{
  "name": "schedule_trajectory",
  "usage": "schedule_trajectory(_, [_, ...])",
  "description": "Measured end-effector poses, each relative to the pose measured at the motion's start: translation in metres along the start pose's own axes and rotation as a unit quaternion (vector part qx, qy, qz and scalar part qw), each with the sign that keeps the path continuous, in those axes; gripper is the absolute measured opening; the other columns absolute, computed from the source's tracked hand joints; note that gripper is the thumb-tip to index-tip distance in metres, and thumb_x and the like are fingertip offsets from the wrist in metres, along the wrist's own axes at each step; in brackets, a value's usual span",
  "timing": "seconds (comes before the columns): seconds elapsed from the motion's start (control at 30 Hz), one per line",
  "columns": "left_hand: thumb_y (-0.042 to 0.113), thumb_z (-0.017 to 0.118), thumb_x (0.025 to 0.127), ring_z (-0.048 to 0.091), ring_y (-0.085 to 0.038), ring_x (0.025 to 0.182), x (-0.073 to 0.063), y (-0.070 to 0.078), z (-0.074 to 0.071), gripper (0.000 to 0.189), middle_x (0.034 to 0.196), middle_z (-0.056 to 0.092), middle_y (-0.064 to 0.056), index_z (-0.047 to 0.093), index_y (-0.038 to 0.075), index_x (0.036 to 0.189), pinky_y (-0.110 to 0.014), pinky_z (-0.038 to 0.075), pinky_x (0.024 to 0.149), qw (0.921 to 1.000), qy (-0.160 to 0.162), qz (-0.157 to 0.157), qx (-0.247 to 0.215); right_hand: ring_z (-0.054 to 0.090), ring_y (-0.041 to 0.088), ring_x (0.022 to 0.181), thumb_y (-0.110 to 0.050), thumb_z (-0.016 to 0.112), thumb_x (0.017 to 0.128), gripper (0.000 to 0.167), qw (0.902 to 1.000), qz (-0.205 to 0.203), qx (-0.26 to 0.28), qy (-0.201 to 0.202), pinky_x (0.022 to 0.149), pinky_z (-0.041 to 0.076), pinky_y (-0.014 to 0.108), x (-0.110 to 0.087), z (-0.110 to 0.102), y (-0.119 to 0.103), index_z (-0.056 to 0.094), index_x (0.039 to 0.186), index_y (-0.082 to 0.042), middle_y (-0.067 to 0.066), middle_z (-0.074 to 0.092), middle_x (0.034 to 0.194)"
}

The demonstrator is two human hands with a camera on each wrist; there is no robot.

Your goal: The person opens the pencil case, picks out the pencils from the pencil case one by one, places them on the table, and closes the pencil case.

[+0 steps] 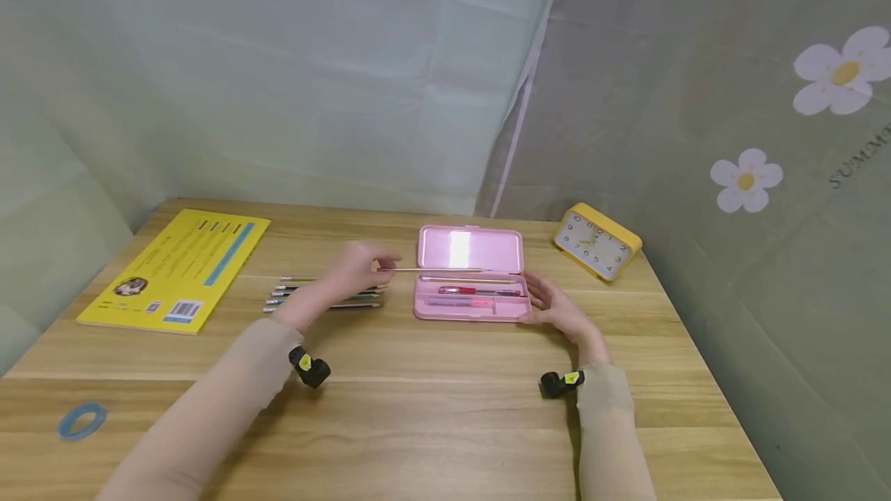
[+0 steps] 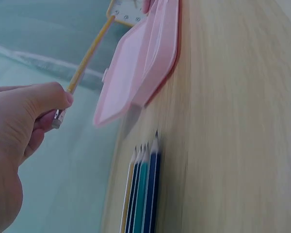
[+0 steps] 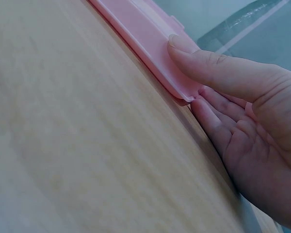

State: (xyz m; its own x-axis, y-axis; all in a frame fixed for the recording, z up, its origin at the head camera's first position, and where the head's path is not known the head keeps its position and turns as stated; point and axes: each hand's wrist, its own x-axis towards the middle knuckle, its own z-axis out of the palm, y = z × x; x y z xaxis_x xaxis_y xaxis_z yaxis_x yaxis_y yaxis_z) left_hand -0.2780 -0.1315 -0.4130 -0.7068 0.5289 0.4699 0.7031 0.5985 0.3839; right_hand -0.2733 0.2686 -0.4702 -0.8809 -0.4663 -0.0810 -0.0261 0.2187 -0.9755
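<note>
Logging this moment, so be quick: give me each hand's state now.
Left hand: closed, pinching a yellow pencil near its eraser end.
Right hand: closed, holding the open pink pencil case at its right end.

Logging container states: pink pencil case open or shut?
Open: the pink pencil case has its lid folded back, with a red pen visible inside.
</note>
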Motion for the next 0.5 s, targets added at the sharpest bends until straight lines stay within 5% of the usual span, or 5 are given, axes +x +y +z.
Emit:
schedule_trajectory(0.27, [-0.006, 0.076, 0.074, 0.068, -0.020, 0.069, -0.029, -0.019, -0.018, 0.022, 0.074, 0.072, -0.008, 0.074, -0.004, 0.095, -0.042, 0.059, 0.069, 0.9987, 0.042, 0.027, 0.007, 0.020, 0.041, 0.147, 0.002, 0.074, 0.081, 0.097, 0.9999, -0.004, -0.010, -0.001, 0.119, 0.024, 0.044, 0.000, -0.001, 0.002, 0.011, 0.155, 0.001, 0.023, 0.013, 0.162])
schedule_trajectory(0.5, [-0.008, 0.076, 0.071, 0.067, -0.014, 0.069, -0.060, -0.032, -0.033, 0.024, 0.074, 0.072, -0.003, 0.074, -0.005, 0.096, -0.038, 0.058, 0.065, 0.9992, 0.037, -0.017, -0.003, 0.020, 0.041, 0.147, 0.000, 0.075, 0.081, 0.097, 0.9998, -0.001, -0.021, 0.004, 0.119, 0.023, 0.047, 0.001, -0.002, 0.001, 0.012, 0.155, -0.001, 0.021, 0.014, 0.162])
